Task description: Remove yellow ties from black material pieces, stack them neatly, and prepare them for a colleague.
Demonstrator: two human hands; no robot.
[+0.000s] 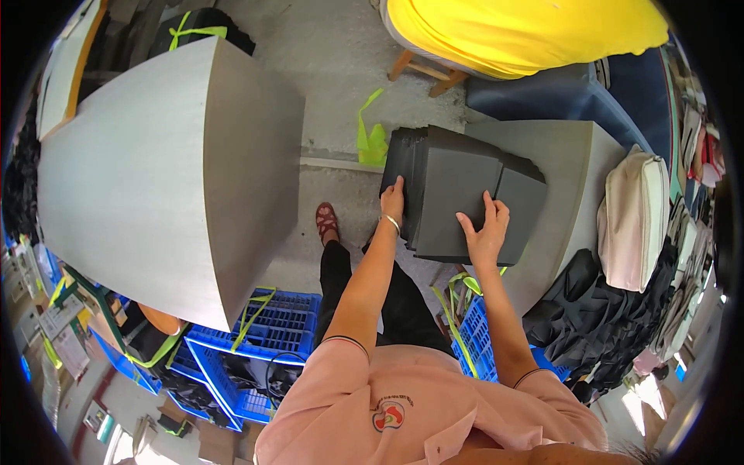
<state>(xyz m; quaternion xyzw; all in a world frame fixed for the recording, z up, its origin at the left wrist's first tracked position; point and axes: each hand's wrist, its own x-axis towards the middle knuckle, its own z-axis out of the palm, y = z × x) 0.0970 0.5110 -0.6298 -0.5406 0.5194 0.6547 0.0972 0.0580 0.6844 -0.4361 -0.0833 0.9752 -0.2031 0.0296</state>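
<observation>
A thick stack of dark grey, flat, folded-looking pieces (457,186) lies on a grey worktop at the right of my legs. Its layers show along the left side, slightly uneven. My left hand (393,199), with a bangle at the wrist, is closed on this left edge, some of its fingers hidden by the layers. My right hand (488,232) rests on top of the stack near its front edge. Its thumb and fingers are spread apart on the upper piece.
A large grey box-shaped table (132,178) stands at left. Blue plastic crates (294,310) sit near my legs. A yellow-covered bundle (519,31) rests above a wooden stool (434,74). Yellow-green strips (373,143) lie beyond. Pale fabric (635,217) and black pieces (597,310) are at right.
</observation>
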